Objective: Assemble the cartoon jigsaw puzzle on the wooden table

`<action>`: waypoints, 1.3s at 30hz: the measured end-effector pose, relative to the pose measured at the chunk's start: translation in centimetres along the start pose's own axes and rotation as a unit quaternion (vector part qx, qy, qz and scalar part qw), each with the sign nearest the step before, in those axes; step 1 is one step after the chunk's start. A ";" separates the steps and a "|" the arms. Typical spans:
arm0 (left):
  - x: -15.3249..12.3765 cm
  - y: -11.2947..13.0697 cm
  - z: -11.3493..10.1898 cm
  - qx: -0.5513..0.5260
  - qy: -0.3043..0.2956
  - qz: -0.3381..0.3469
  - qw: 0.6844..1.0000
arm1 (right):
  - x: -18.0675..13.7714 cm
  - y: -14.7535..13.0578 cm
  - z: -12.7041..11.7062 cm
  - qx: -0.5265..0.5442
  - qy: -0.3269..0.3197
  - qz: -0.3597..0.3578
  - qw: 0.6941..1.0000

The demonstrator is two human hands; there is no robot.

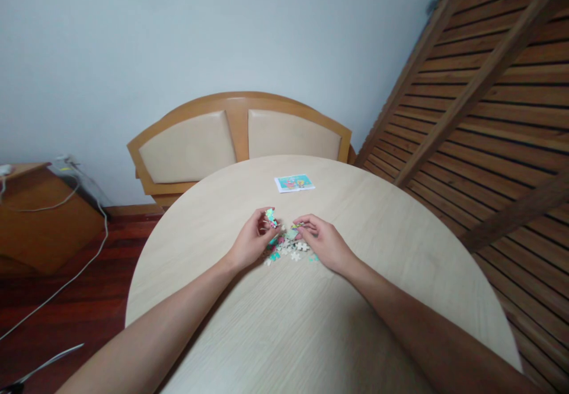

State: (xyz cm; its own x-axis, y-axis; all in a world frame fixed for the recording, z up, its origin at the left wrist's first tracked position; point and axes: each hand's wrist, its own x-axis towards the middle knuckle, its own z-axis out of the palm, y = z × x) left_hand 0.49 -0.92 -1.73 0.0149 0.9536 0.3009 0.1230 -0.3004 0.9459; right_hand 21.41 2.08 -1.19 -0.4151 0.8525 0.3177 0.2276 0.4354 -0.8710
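My left hand (254, 237) is closed on a few joined jigsaw pieces (271, 217) in green, teal and pink, lifted above the table. Opposite it, my right hand (323, 241) pinches a small jigsaw piece (297, 226) with some yellow on it. Between and below both hands lies a heap of loose jigsaw pieces (288, 244), many with pale undersides up, others teal or pink. Several teal pieces (313, 258) lie close to my right palm. Fingers partly cover the held pieces.
A picture card (294, 183) with cartoon figures lies beyond the heap on the round wooden table (213, 346). Behind the table stand a padded headboard (240, 133) and a white wall. Slatted wood (480, 109) leans at the right. A cable (89, 262) trails over the floor at left.
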 end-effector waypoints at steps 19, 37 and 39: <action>-0.7 1.1 -0.8 0.404 -0.206 0.187 0.871 | -0.1 -0.5 -0.6 -0.373 -0.087 -0.117 0.916; 1.9 0.4 0.4 0.247 -0.093 0.039 0.964 | 1.1 0.8 -2.2 -0.151 0.083 0.042 0.984; 1.5 0.5 0.5 0.251 -0.117 0.051 0.959 | 1.2 1.2 -2.1 -0.060 0.078 0.084 0.992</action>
State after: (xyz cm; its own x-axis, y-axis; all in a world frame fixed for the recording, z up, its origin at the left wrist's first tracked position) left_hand 1.09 0.36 -0.83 0.2670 0.9163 0.2984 0.5711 -0.3999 0.7169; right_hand 23.05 4.24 -1.09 -0.2231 0.9462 0.2345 0.3893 0.3071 -0.8684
